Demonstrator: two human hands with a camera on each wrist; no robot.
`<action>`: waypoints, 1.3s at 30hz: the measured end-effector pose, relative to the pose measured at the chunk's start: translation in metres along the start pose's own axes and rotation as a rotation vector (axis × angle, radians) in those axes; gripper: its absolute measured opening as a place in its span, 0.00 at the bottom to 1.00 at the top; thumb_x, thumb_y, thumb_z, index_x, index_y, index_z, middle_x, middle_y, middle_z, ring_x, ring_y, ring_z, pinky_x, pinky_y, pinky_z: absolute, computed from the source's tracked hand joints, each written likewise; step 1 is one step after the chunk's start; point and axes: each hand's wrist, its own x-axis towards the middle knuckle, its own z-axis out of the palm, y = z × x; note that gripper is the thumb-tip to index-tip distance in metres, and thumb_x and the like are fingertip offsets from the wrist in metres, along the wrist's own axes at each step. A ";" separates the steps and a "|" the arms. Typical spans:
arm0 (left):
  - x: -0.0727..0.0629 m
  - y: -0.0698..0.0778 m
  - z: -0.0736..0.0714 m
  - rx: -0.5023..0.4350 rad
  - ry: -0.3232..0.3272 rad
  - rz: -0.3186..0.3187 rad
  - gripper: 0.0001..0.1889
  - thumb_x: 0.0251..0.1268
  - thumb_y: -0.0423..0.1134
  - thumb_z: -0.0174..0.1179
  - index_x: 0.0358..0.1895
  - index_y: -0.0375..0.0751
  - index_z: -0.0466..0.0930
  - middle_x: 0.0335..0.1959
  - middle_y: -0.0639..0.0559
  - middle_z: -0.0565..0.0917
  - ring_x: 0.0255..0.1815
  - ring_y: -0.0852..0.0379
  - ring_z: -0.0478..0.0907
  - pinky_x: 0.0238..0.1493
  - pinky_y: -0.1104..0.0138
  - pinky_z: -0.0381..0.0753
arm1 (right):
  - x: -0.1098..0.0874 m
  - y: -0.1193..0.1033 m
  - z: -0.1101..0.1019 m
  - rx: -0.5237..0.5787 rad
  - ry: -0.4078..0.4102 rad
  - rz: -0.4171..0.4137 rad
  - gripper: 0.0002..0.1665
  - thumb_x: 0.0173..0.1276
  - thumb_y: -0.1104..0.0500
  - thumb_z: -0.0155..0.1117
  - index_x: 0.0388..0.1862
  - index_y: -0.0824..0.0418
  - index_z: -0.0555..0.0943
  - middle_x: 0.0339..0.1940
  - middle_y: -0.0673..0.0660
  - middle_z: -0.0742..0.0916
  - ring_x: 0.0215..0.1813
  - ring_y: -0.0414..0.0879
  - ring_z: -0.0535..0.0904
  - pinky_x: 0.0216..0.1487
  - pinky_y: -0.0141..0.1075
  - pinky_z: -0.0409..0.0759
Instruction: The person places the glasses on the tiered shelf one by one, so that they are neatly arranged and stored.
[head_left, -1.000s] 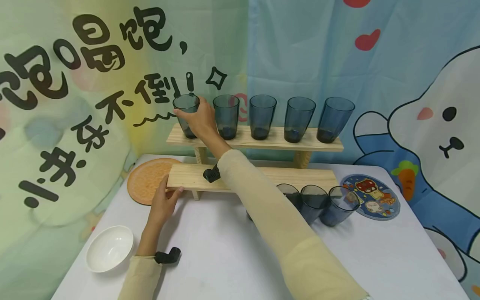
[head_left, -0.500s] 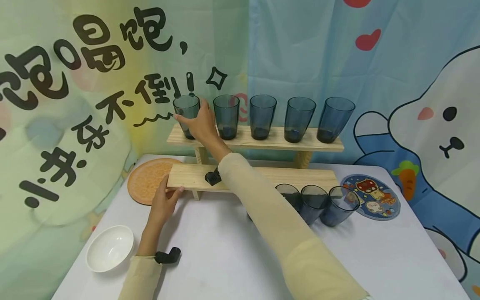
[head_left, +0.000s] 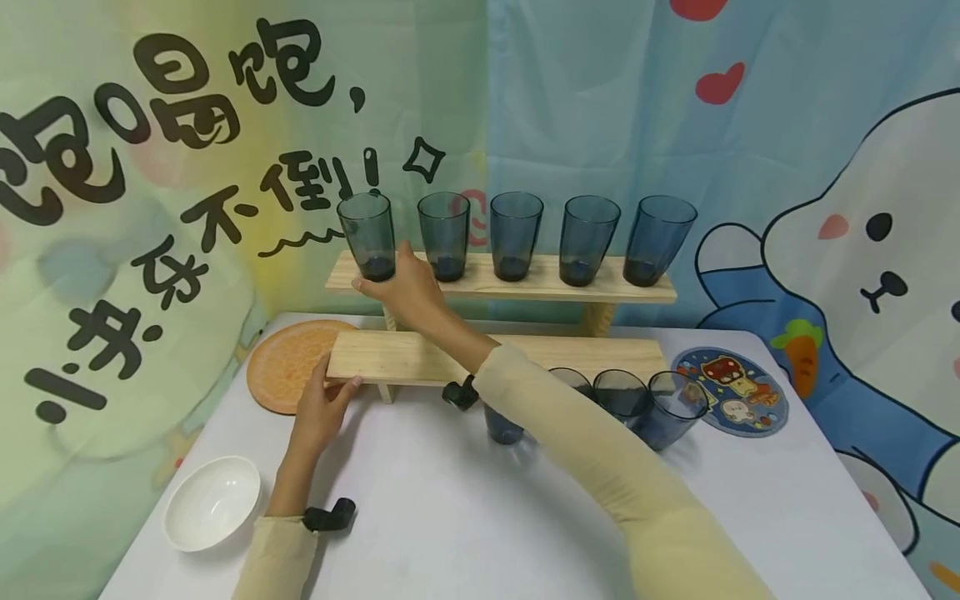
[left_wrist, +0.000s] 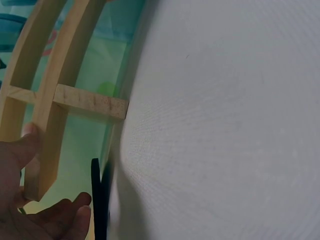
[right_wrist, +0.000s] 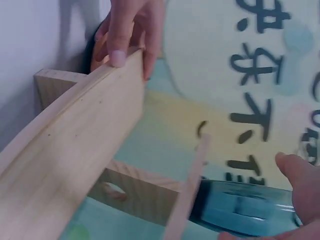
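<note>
Blue-tinted tapered drinking glass (head_left: 367,237), the leftmost one up top, is standing upright on the upper tier of a two-tier pale wooden stand (head_left: 540,289), left of centre in the upper half of the frame. Right hand (head_left: 411,287) is just beside its lower part, fingers apart and not wrapped round anything, so I'd call it released; can't tell if a fingertip is brushing the glass. Left hand (head_left: 321,410) grips the left end of the lower board (head_left: 390,354), thumb on the front edge. Further out, four matching glasses (head_left: 516,237) run rightward along the upper tier, spaced apart. Cream sleeve (head_left: 600,458) cuts across the lower right and hides part of the cluster of blue glasses (head_left: 670,417) on the white tablecloth (head_left: 435,517): three rims show, plus a base left of the sleeve. Past those there's a round orange mat (head_left: 288,367) at left, a white bowl (head_left: 212,503) lower left, and a round blue cartoon mat (head_left: 738,392) at right. What'd worry me: that end glass sits near the edge, so a snagged finger could tip it off. Any tug on the lower board might rattle the whole row too, if the tiers are joined. And if the elbow dips, that sleeve could catch a rim.
</note>
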 end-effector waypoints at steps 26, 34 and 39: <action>-0.003 0.002 0.001 0.000 0.003 0.021 0.39 0.84 0.46 0.57 0.85 0.36 0.48 0.79 0.28 0.63 0.70 0.29 0.76 0.67 0.42 0.78 | -0.192 0.166 -0.207 -0.034 0.245 0.014 0.42 0.75 0.40 0.70 0.81 0.54 0.70 0.78 0.60 0.77 0.80 0.62 0.70 0.75 0.61 0.71; -0.003 0.002 0.000 0.002 0.001 0.009 0.39 0.84 0.47 0.56 0.86 0.39 0.46 0.80 0.29 0.63 0.71 0.30 0.75 0.68 0.42 0.78 | -0.237 0.234 -0.214 -0.112 0.256 0.133 0.53 0.75 0.40 0.70 0.86 0.61 0.58 0.82 0.69 0.68 0.81 0.71 0.62 0.73 0.65 0.65; -0.003 0.002 0.001 0.000 -0.001 0.015 0.39 0.84 0.46 0.56 0.86 0.38 0.47 0.80 0.28 0.63 0.71 0.29 0.75 0.69 0.43 0.78 | -0.253 0.263 -0.204 -0.122 0.241 0.163 0.56 0.71 0.41 0.74 0.86 0.62 0.57 0.81 0.74 0.68 0.80 0.73 0.64 0.73 0.63 0.64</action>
